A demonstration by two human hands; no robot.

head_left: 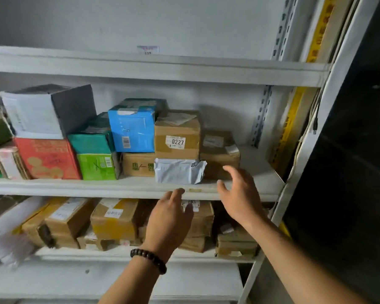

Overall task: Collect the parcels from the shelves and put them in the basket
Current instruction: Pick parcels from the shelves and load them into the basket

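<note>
Parcels fill the middle shelf: a brown box labelled 0227 rests on a white plastic mailer, with a darker brown box to their right and a blue box to their left. My left hand is raised in front of the shelf edge below the mailer, fingers apart, holding nothing. My right hand hovers open beside the darker brown box, not touching it. No basket is in view.
Further left on the shelf stand green, red and white-grey boxes. The lower shelf holds several brown cartons. The top shelf shows no parcels. A dark panel stands at the right, past the rack's upright.
</note>
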